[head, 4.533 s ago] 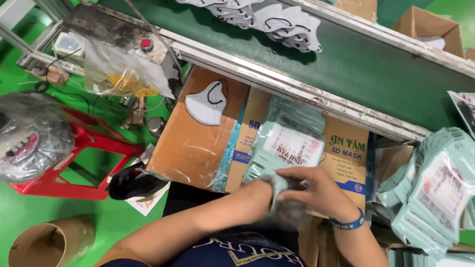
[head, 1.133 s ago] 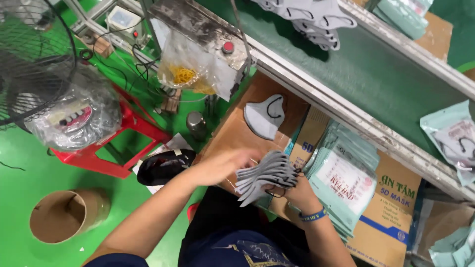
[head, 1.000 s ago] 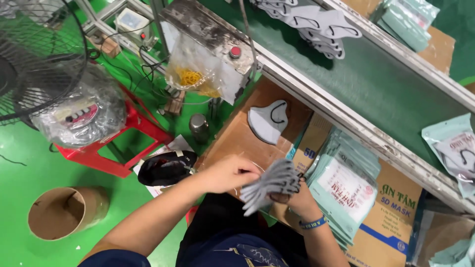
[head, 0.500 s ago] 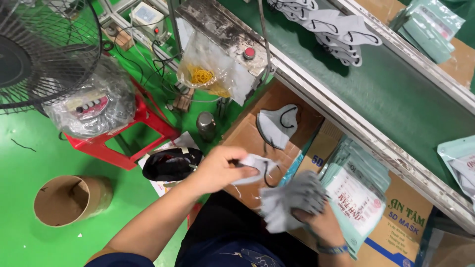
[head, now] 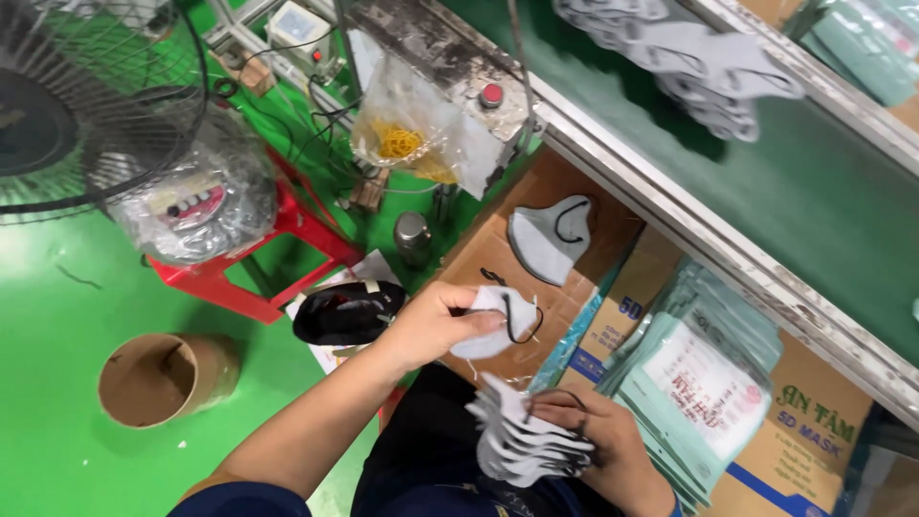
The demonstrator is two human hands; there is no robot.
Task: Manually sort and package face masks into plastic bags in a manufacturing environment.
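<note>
Mask (head: 498, 321): pinched in left hand (head: 431, 325), up-left of the stack
Stack (head: 522, 445): gripped by right hand (head: 598, 445)

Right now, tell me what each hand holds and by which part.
The left hand pinches one grey mask by its left edge. The right hand grips a fanned stack of masks at its right end.

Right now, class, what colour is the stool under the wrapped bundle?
Red: the stool under the plastic-wrapped bundle shows best in the head view.
</note>
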